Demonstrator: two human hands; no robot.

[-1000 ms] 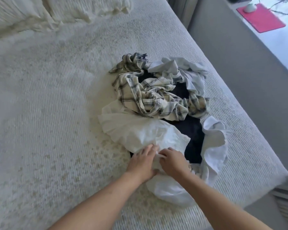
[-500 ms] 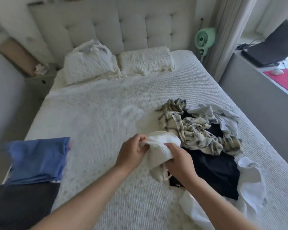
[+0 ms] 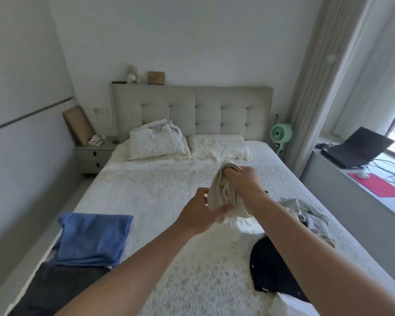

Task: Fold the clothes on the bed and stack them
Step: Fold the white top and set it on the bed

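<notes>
I have a cream-white garment (image 3: 224,197) lifted off the bed (image 3: 160,192), held up in the air over the middle of the bedspread, in front of the pillows (image 3: 187,144). It hangs bunched into a narrow bundle whose long axis runs roughly vertical, leaning a little: the upper end points up and away toward the headboard (image 3: 192,110), the lower end trails down toward me and to the right, where its loose hem flares out.

My right hand (image 3: 244,181) has its fingers curled over the top of the bundle, gripping the fabric at the upper end. My left hand (image 3: 198,215) sits lower, beside the bundle's left edge; its thumb and fingers pinch the cloth near the lower part, though the exact hold is blurred by motion.

On the bed's near left there is a folded blue garment (image 3: 94,238) lying on top of a dark grey garment (image 3: 55,290), the two forming a stack. On the near right lies the unfolded heap: a black garment (image 3: 269,270), a pale grey-white garment (image 3: 306,213) crumpled beyond it, and a white garment (image 3: 292,306) at the bottom edge, partly hidden by my right forearm.

A mint-green fan (image 3: 281,133) stands right of the headboard, and an open laptop (image 3: 356,147) sits on the ledge by the window, near a red mat (image 3: 376,185).
</notes>
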